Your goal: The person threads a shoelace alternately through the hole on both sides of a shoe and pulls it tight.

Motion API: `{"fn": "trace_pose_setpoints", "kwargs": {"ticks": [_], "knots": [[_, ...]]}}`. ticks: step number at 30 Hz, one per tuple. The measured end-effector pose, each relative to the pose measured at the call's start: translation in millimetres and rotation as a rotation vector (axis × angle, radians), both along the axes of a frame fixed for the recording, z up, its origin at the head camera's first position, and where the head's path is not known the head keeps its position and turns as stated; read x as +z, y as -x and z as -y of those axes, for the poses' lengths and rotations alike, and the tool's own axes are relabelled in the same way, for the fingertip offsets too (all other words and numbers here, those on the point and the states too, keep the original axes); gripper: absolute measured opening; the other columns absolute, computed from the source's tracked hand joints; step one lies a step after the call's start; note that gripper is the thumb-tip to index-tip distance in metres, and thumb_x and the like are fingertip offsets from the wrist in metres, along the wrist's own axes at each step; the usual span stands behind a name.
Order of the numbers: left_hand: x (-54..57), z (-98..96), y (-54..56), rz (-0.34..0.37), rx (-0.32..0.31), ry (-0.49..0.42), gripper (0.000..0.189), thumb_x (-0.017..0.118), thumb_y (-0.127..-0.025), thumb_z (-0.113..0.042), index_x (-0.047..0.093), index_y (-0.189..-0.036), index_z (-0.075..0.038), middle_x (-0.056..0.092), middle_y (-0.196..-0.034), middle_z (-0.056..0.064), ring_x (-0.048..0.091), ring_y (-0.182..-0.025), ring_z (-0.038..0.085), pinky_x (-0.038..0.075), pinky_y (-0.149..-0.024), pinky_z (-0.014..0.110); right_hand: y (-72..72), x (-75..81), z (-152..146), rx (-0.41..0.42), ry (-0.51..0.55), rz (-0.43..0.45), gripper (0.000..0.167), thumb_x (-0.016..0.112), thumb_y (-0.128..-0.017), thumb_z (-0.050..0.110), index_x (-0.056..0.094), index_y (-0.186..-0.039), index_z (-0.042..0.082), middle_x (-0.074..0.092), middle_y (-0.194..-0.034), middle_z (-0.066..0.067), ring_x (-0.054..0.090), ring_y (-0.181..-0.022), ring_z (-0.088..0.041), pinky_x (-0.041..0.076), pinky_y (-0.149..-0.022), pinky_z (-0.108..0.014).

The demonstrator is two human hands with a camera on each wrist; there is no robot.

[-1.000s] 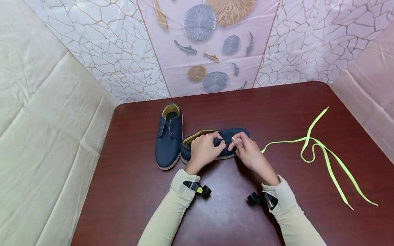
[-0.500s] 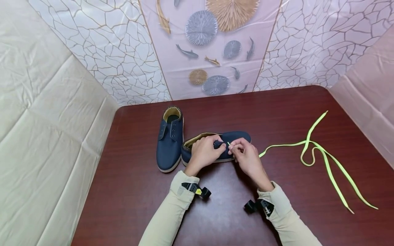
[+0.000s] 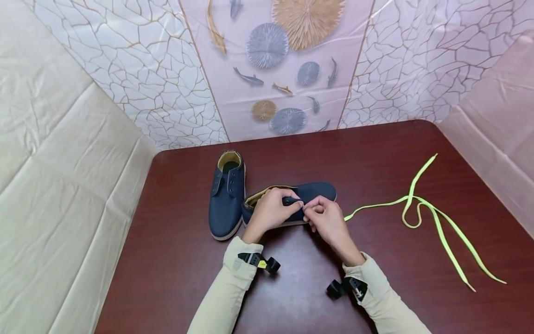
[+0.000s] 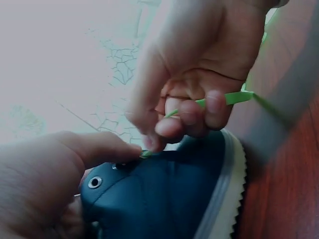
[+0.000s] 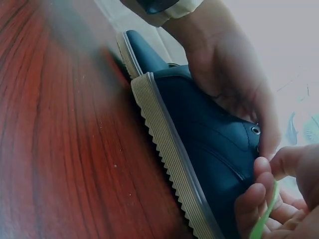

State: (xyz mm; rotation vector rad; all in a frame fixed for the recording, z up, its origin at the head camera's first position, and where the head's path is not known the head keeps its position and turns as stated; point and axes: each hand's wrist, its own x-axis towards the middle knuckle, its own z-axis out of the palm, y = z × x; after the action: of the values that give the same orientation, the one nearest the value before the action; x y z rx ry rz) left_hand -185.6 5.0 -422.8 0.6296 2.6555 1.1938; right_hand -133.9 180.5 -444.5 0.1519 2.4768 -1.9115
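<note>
Head: the left hand (image 3: pixel 270 209) grips the flap (image 3: pixel 290 201) of a navy shoe (image 3: pixel 315 190) on the tabletop (image 3: pixel 167 278); the right hand (image 3: pixel 328 221) pinches a green lace (image 3: pixel 411 190). Left wrist: lace crosses the right fingers (image 4: pixel 188 113). Right wrist: both hands sit close, near an eyelet (image 5: pixel 255 130).

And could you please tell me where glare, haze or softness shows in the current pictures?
Head: mostly clear, with a pale sheen on the table at low centre; left wrist: backdrop washed out, left hand slightly soft, shoe rather dark; right wrist: backdrop bleached at upper right, a grey haze over the table at upper left.
</note>
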Motion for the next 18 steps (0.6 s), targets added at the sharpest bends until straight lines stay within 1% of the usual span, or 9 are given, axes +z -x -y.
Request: {"fn": "trace_pose_setpoints", "kwargs": {"ticks": [2, 4, 7, 9, 11, 13, 14, 16, 18], "knots": [[2.7, 2.4, -0.4, 0.007, -0.039, -0.024, 0.019, 0.071, -0.102, -0.031, 0.083, -0.109, -0.017, 0.053, -0.064, -0.009, 0.033, -0.046, 0.007, 0.029, -0.047, 0.024, -0.7, -0.1, 1, -0.019, 0.008, -0.001, 0.005, 0.067, -0.095, 0.000, 0.065, -0.091, -0.002, 0.070, -0.067, -0.004, 0.056, -0.049, -0.013, 0.051, -0.049, -0.026], [5.3, 5.7, -0.1, 0.011, -0.081, -0.035, 0.024, 0.066, -0.105, -0.031, 0.083, -0.108, -0.015, 0.046, -0.060, -0.006, 0.032, -0.047, 0.009, 0.029, -0.049, 0.025, -1.5, -0.5, 2, -0.035, 0.006, -0.008, 0.004, 0.067, -0.094, 0.000, 0.065, -0.091, -0.002, 0.070, -0.066, -0.002, 0.056, -0.048, -0.013, 0.051, -0.049, -0.026], [8.8, 10.9, 1.4, 0.046, -0.104, -0.046, 0.029, 0.058, -0.108, -0.027, 0.083, -0.110, -0.014, 0.054, -0.068, -0.007, 0.036, -0.053, 0.009, 0.033, -0.055, 0.025, -2.9, -2.0, 7, -0.052, 0.008, -0.020, 0.002, 0.068, -0.092, 0.000, 0.066, -0.091, -0.001, 0.070, -0.065, -0.001, 0.057, -0.047, -0.013, 0.051, -0.048, -0.027], [10.7, 13.4, 3.2, 0.106, -0.105, -0.053, 0.032, 0.053, -0.109, -0.024, 0.083, -0.112, -0.013, 0.057, -0.070, -0.003, 0.037, -0.056, 0.011, 0.035, -0.060, 0.027, -3.7, -3.3, 9, -0.061, 0.007, -0.034, 0.003, 0.067, -0.091, 0.001, 0.067, -0.092, -0.002, 0.070, -0.065, -0.001, 0.057, -0.046, -0.013, 0.052, -0.047, -0.027], [12.3, 14.9, 4.7, 0.183, -0.095, -0.073, 0.034, 0.049, -0.109, -0.020, 0.082, -0.116, -0.013, 0.064, -0.078, 0.000, 0.040, -0.059, 0.012, 0.039, -0.067, 0.027, -4.8, -4.2, 12, -0.068, 0.011, -0.055, 0.004, 0.067, -0.091, 0.001, 0.068, -0.094, -0.002, 0.070, -0.065, -0.004, 0.058, -0.046, -0.013, 0.052, -0.046, -0.028], [13.6, 15.3, 5.4, 0.261, -0.089, -0.093, 0.036, 0.047, -0.108, -0.019, 0.081, -0.118, -0.011, 0.061, -0.076, 0.005, 0.037, -0.056, 0.014, 0.039, -0.069, 0.029, -6.8, -4.7, 13, -0.071, -0.005, -0.076, 0.004, 0.066, -0.093, 0.002, 0.068, -0.094, -0.001, 0.071, -0.067, -0.006, 0.059, -0.046, -0.014, 0.052, -0.045, -0.028], [14.0, 15.3, 5.3, 0.292, -0.090, -0.106, 0.037, 0.047, -0.108, -0.018, 0.081, -0.118, -0.009, 0.060, -0.076, 0.005, 0.036, -0.055, 0.014, 0.040, -0.072, 0.028, -8.1, -5.0, 14, -0.071, -0.011, -0.086, 0.003, 0.066, -0.094, 0.002, 0.068, -0.094, -0.001, 0.071, -0.067, -0.007, 0.059, -0.046, -0.014, 0.052, -0.045, -0.028], [15.1, 16.3, 5.3, 0.346, -0.088, -0.124, 0.037, 0.047, -0.108, -0.017, 0.080, -0.119, -0.006, 0.057, -0.073, 0.001, 0.033, -0.052, 0.012, 0.039, -0.069, 0.027, -10.8, -4.2, 15, -0.068, -0.025, -0.097, 0.003, 0.066, -0.096, 0.001, 0.068, -0.094, 0.000, 0.072, -0.068, -0.009, 0.061, -0.047, -0.016, 0.052, -0.045, -0.028], [16.5, 19.3, 5.4, 0.399, -0.084, -0.135, 0.036, 0.047, -0.108, -0.015, 0.079, -0.121, -0.005, 0.049, -0.064, -0.002, 0.029, -0.046, 0.011, 0.034, -0.059, 0.025, -13.1, -3.0, 17, -0.057, -0.045, -0.099, 0.005, 0.067, -0.098, 0.001, 0.068, -0.093, 0.002, 0.072, -0.069, -0.009, 0.063, -0.049, -0.018, 0.052, -0.046, -0.028]]}}
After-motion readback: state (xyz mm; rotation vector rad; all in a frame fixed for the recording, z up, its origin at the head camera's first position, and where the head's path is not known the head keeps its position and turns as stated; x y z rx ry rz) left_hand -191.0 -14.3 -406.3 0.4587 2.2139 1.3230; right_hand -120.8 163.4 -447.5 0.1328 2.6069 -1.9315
